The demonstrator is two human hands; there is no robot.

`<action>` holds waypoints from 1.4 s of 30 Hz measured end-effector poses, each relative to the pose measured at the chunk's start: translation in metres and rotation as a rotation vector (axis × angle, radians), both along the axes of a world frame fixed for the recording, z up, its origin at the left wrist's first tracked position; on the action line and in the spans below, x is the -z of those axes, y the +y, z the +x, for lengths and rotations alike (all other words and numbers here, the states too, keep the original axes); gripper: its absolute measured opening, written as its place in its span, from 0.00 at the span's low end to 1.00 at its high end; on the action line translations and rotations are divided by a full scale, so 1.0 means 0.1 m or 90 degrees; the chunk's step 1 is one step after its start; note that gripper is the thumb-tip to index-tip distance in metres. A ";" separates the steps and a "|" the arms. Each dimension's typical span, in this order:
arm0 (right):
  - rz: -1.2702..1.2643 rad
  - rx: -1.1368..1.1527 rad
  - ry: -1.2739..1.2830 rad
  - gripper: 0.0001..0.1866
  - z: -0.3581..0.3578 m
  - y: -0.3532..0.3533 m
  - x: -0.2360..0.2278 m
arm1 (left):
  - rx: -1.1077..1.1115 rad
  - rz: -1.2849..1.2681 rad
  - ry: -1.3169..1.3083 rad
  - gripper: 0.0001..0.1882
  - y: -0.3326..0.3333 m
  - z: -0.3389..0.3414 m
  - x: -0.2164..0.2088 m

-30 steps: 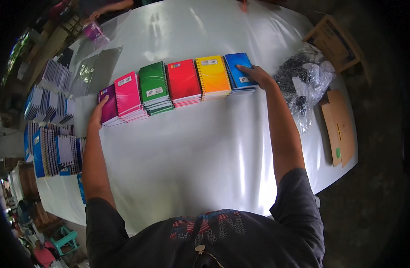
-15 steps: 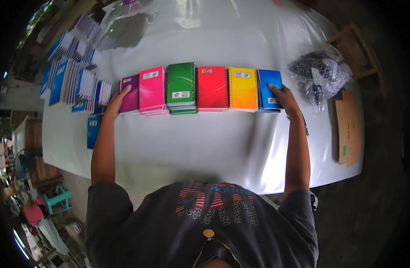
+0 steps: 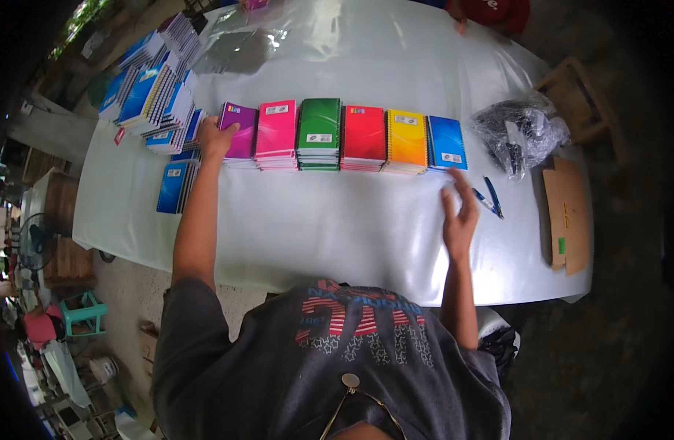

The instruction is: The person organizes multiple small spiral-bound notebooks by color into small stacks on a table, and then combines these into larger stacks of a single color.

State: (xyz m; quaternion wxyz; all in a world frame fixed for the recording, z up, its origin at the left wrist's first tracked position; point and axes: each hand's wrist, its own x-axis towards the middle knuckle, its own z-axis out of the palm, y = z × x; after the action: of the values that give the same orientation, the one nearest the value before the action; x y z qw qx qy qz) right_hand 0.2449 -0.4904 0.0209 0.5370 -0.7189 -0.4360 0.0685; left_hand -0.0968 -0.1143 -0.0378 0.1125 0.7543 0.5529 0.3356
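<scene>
Spiral notebooks stand in a row of stacks on the table: purple [image 3: 239,143], pink [image 3: 276,132], green [image 3: 320,121], red [image 3: 364,136], yellow [image 3: 407,139] and blue [image 3: 447,139]. My left hand [image 3: 217,139] grips the outer left side of the purple stack, its thumb on the top cover and its other fingers partly hidden. Just on the near side of the blue stack, my right hand [image 3: 460,216] hangs apart from it, fingers spread and holding nothing.
Many blue notebooks [image 3: 143,95] are piled at the left, with a smaller blue group [image 3: 173,187] nearer me. Pens [image 3: 491,198], a clear plastic bundle [image 3: 517,136] and flat cardboard [image 3: 566,213] lie at the right. A person in red [image 3: 491,15] is at the far edge.
My right hand has let go of the blue stack and drawn back toward me, its fingers opening. My left hand stays at the purple stack. The whole view has shifted slightly.
</scene>
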 end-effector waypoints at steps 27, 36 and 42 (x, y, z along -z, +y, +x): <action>-0.001 -0.375 0.833 0.30 -1.10 -0.10 0.73 | 0.223 -0.176 -0.437 0.11 -1.19 0.43 -0.43; 0.018 -0.287 1.004 0.19 -0.99 0.04 1.11 | 0.286 0.221 0.255 0.25 -1.25 0.71 -0.27; 0.133 -0.141 1.033 0.15 -0.95 -0.08 1.12 | 0.347 0.109 0.231 0.20 -1.21 0.48 -0.25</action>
State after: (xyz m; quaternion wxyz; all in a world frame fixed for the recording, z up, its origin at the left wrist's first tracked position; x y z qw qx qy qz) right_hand 0.1500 -0.4987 -0.0912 0.7393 -0.3452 0.0149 0.5780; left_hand -0.0492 -0.2353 -0.0129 0.0346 0.9285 0.3117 0.1987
